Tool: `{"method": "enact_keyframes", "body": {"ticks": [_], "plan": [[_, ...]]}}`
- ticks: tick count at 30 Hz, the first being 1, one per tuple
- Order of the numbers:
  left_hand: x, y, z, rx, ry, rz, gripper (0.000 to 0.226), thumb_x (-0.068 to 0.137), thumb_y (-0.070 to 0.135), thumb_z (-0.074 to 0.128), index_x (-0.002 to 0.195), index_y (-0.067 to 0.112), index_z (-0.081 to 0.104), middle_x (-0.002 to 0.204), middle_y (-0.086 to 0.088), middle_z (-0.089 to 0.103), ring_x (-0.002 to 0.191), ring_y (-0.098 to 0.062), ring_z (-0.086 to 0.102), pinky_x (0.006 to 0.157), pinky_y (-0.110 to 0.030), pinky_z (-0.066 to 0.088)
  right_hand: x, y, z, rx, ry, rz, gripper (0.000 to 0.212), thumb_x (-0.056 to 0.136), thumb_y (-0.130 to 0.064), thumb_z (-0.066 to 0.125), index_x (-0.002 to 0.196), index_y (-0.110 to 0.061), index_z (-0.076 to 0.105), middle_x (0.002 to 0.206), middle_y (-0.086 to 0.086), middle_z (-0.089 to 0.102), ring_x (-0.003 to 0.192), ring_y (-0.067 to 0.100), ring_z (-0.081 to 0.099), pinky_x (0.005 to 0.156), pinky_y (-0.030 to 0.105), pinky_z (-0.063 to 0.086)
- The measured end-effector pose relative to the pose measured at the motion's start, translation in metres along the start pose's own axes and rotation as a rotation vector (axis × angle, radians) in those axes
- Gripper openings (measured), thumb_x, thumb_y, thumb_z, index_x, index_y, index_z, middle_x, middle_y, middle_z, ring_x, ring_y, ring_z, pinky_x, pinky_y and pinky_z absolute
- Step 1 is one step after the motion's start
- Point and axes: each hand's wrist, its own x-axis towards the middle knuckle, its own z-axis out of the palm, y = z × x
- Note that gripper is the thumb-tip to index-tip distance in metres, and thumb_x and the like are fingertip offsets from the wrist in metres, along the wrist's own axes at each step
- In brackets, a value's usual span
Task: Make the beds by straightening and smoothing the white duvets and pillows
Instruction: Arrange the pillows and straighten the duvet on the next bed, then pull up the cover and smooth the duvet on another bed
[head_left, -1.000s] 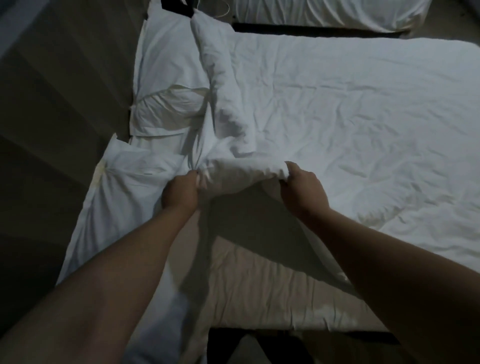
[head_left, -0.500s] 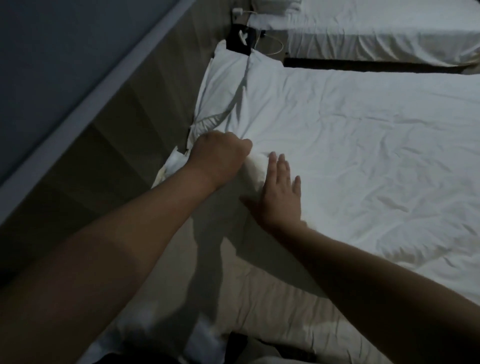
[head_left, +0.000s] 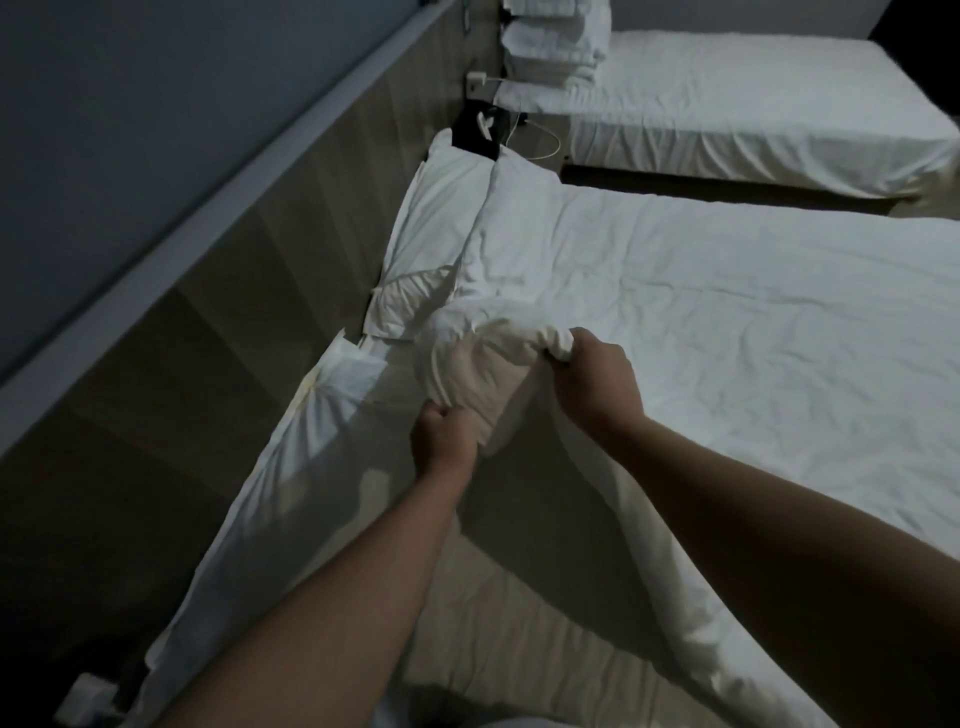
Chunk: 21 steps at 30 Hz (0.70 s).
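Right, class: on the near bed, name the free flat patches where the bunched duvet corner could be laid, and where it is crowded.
Free: the uncovered mattress between the forearms, beside the lifted edge; also the flat duvet top beyond the right hand. Crowded: the head end, where the pillow, bunched corner and left hand meet.

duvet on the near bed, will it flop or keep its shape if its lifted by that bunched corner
Probably floppy: the duvet crumples into a soft wad where the left hand and right hand grip it. Likely light for its bulk, since the raised edge hangs from just two grips. Its many creases suggest it would drag and wrinkle rather than slide flat.
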Motion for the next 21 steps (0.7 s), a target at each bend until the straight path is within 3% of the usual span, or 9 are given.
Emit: {"method": "enact_keyframes", "body": {"ticks": [4,7,12,14,16,18,20,21], "plan": [[-0.002,-0.016,0.017,0.265,-0.161,0.212,0.056,0.076,0.024,0.082,0.127,0.012,0.063,0.127,-0.011,0.067,0.119,-0.028,0.062,0.089,-0.024,0.045,0.006,-0.004,-0.014,0.042,0.003,0.003,0.031,0.099,-0.04,0.051,0.095,-0.011,0.058,0.091,0.013,0.067,0.082,0.037,0.061,0.063,0.036,0.04],[-0.003,0.008,0.004,0.26,-0.114,0.292,0.033,0.091,0.026,0.073,0.114,0.002,0.071,0.117,-0.021,0.071,0.113,-0.035,0.065,0.082,-0.033,0.048,0.011,-0.004,-0.023,0.066,-0.01,0.048,0.031,0.1,-0.041,0.05,0.095,-0.012,0.056,0.088,0.009,0.063,0.083,0.036,0.061,0.064,0.036,0.04],[-0.041,0.073,-0.053,0.22,0.091,0.446,0.037,0.102,0.03,0.057,0.107,-0.006,0.063,0.111,-0.03,0.066,0.107,-0.043,0.061,0.077,-0.039,0.039,0.019,-0.007,-0.036,0.04,-0.045,0.136,0.053,0.1,-0.059,0.045,0.121,-0.01,0.049,0.112,0.014,0.066,0.093,0.035,0.061,0.076,0.043,0.05],[-0.051,0.1,-0.074,0.096,0.122,0.414,0.038,0.092,0.032,0.064,0.1,-0.005,0.066,0.098,-0.022,0.07,0.095,-0.033,0.065,0.079,-0.04,0.047,0.009,-0.02,-0.039,-0.025,-0.042,0.064,0.067,0.1,-0.06,0.044,0.146,-0.011,0.037,0.139,0.015,0.057,0.12,0.036,0.058,0.097,0.05,0.049],[-0.059,0.124,-0.09,-0.211,0.063,0.249,0.024,0.082,0.021,0.066,0.083,-0.002,0.066,0.076,-0.012,0.065,0.075,-0.019,0.063,0.063,-0.032,0.05,-0.016,-0.043,-0.039,-0.043,-0.021,-0.103,0.073,0.102,-0.059,0.038,0.158,-0.015,0.022,0.16,0.012,0.037,0.143,0.031,0.041,0.115,0.049,0.037],[-0.068,0.134,-0.097,-0.381,0.019,0.09,0.015,0.091,0.0,0.061,0.077,-0.002,0.059,0.066,-0.009,0.059,0.054,-0.013,0.059,0.046,-0.022,0.042,-0.05,-0.067,-0.044,0.052,-0.069,-0.255,0.062,0.104,-0.058,0.031,0.154,-0.022,0.034,0.155,0.005,0.046,0.139,0.026,0.046,0.111,0.043,0.04],[-0.075,0.132,-0.103,-0.324,0.041,0.062,0.01,0.098,-0.001,0.057,0.092,-0.007,0.063,0.081,-0.011,0.061,0.067,-0.014,0.062,0.051,-0.023,0.044,-0.088,-0.084,-0.06,0.269,-0.207,-0.215,0.06,0.102,-0.066,0.024,0.141,-0.03,0.052,0.137,-0.002,0.062,0.126,0.024,0.058,0.101,0.037,0.045],[-0.076,0.127,-0.106,-0.285,0.034,0.049,0.012,0.099,0.0,0.056,0.097,-0.01,0.063,0.086,-0.011,0.061,0.078,-0.018,0.062,0.058,-0.023,0.047,-0.107,-0.089,-0.068,0.381,-0.287,-0.169,0.07,0.096,-0.075,0.021,0.143,-0.032,0.05,0.139,-0.004,0.061,0.128,0.023,0.057,0.103,0.035,0.043]]}}
